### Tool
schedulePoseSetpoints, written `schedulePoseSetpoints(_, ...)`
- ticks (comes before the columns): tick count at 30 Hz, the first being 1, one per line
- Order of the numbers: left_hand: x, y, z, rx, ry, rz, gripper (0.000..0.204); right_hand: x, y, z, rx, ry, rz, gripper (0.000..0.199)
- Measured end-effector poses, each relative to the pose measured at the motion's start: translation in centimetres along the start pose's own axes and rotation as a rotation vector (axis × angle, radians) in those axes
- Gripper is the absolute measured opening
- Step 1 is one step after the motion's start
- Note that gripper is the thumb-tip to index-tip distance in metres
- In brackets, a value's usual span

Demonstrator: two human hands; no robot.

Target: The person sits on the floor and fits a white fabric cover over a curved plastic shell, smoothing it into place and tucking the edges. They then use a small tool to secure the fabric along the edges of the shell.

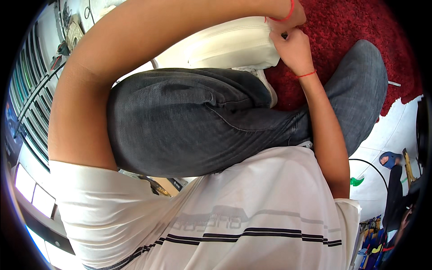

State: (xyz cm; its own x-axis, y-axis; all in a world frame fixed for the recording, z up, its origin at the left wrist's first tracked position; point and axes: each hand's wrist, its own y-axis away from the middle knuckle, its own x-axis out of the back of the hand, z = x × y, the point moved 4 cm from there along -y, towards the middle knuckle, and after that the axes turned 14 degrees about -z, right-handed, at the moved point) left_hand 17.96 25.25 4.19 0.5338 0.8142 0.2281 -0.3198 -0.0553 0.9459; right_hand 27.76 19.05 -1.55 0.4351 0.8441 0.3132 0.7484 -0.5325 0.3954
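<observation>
A cream, leather-like padded piece (225, 42) with a stitched seam lies beyond my bent leg at the top. Both hands meet at its right end. My left hand (294, 17), with a red string at the wrist, bends down there, and its fingers are mostly hidden. Just below it, my right hand (293, 47) is closed, thumb and fingers drawn together at the corner of the cream piece. A small dark spot shows between the hands, too small to name. My grey jeans (180, 121) fill the middle.
A red shaggy rug (333, 27) spreads under the cream piece. At the left stands a rack of long rods (31, 81). Another person in a blue cap (390, 159) is at the right, near a green object (357, 182) and a black cable (375, 166) on the pale floor.
</observation>
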Motion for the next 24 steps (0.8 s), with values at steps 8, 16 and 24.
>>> schedulePoseSetpoints(8, -0.8, 1.0, -1.3, 0.017, 0.015, 0.066, 0.04, -1.2, -2.0, -0.8, 0.1, 0.07, 0.132, 0.038)
schedulePoseSetpoints(16, -1.3, 1.2, -1.0, 0.083, 0.019, 0.147, 0.03, -1.3, -2.2, -0.6, 0.038, 0.011, 0.088, 0.035)
schedulePoseSetpoints(24, -1.8, 1.8, -3.7, 0.174, 0.117, 0.169, 0.03, -2.4, -2.4, 0.6, 0.091, -0.09, 0.1, 0.026)
